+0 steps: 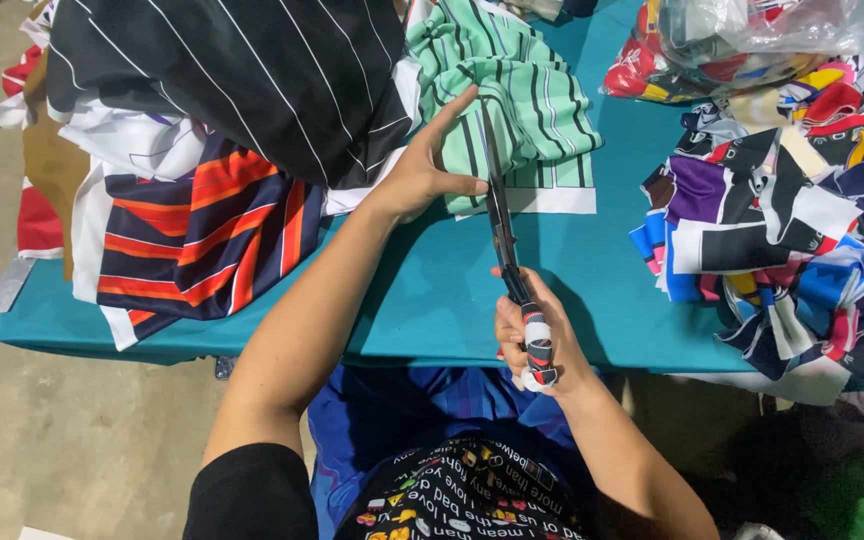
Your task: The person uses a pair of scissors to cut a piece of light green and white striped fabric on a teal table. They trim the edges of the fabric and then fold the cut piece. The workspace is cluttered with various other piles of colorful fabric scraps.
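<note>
My right hand (542,335) grips the taped handles of long dark scissors (500,215), whose blades point away from me into a mint-green fabric with black stripes (517,95). My left hand (422,175) rests on that green fabric just left of the blades, thumb near the blade, fingers stretched over the cloth. The fabric lies on a teal table (452,300).
A pile of black, white, navy and orange striped fabric (212,150) covers the table's left part. Multicoloured cut pieces (802,220) are heaped at the right, with a clear plastic bag (752,25) behind them. Concrete floor (42,430) lies at the left.
</note>
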